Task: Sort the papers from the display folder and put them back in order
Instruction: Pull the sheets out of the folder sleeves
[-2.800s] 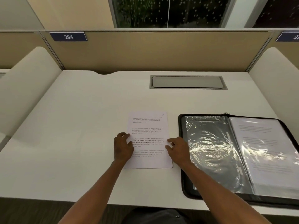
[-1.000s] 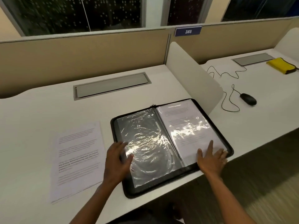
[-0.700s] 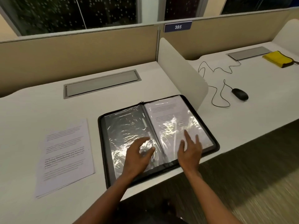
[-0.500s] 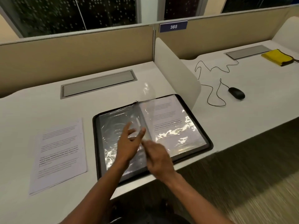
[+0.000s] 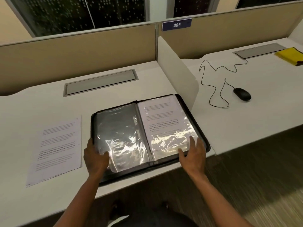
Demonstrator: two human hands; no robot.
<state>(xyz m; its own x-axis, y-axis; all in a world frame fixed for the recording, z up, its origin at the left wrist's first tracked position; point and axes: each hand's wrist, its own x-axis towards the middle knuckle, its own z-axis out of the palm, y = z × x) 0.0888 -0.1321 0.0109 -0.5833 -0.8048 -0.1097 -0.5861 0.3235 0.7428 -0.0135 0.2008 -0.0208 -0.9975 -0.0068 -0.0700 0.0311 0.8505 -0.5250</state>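
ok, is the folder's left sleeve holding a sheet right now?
No. The left sleeve shows only clear plastic over dark backing; the printed page sits in the right one.

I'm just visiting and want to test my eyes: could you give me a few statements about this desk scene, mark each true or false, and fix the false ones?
1. The folder lies open on the desk. True.
2. A loose printed sheet lies right of the folder. False: it lies to its left.
3. The folder's right page holds a printed paper. True.
4. The left hand holds a pen. False: it rests on the left plastic sleeve.
5. A mouse sits on the neighbouring desk. True.
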